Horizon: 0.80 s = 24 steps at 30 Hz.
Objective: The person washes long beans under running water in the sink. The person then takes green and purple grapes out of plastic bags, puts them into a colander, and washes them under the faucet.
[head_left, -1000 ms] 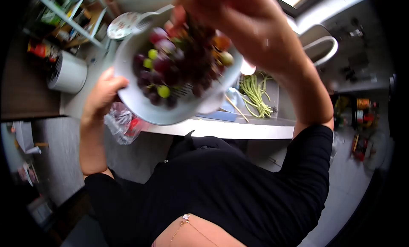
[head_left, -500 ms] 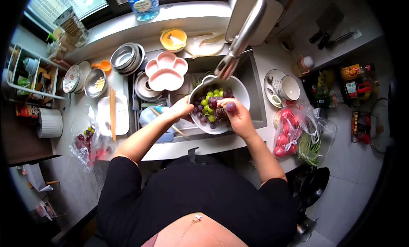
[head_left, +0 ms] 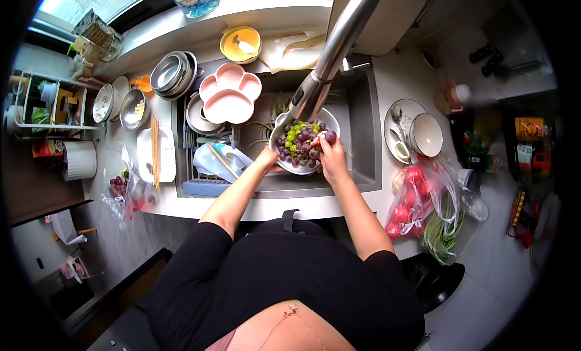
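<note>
A white bowl (head_left: 334, 120) of green and dark purple grapes (head_left: 296, 136) is in the sink (head_left: 361, 102), under the faucet (head_left: 311, 92). My left hand (head_left: 267, 158) is closed on the bowl's left rim, its fingertips hidden. At the right rim, my right hand (head_left: 333, 160) pinches among the dark grapes. One purple grape (head_left: 330, 136) shows at its fingertips; whether it is still on a stem I cannot tell.
Left of the bowl are a pink paw-shaped plate (head_left: 230, 102) and a dish rack (head_left: 206, 186). Chopsticks (head_left: 155, 154) lie across a white tray (head_left: 169, 157). A bag of red produce (head_left: 407, 199) sits right of the sink, near a plate with a bowl (head_left: 426, 135).
The bowl looks smaller and sits deeper in the sink, closer under the faucet head. Both hands have moved with it. The whole view has shifted slightly.
</note>
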Motion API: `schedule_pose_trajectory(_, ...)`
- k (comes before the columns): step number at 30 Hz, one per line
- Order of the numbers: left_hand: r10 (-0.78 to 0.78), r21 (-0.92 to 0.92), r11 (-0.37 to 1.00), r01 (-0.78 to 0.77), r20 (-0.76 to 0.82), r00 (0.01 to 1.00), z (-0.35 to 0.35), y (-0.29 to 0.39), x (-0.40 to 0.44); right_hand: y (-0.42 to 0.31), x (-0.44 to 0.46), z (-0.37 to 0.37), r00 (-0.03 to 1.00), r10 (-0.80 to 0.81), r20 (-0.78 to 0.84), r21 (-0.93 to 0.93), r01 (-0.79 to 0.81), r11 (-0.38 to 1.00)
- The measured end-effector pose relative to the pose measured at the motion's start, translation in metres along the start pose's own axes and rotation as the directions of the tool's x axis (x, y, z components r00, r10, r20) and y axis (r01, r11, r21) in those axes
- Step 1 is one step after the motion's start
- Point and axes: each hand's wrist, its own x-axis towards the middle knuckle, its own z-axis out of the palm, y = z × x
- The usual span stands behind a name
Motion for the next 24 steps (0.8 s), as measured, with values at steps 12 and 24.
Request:
schedule_pose_trajectory(12,0.774,0.716,0.307,-0.626,0.194,0.602,0.005,0.035,-0.056,0.032,0.033,0.028,0.967,0.233,0.102,0.057,-0.239,0.969)
schedule_pose_trajectory(24,0.785,0.501,0.462,-0.732,0.153,0.6,0.029,0.013,-0.046,-0.004,0.061,0.024,0.884,0.465,-0.036,-0.562,-0.403,0.722)
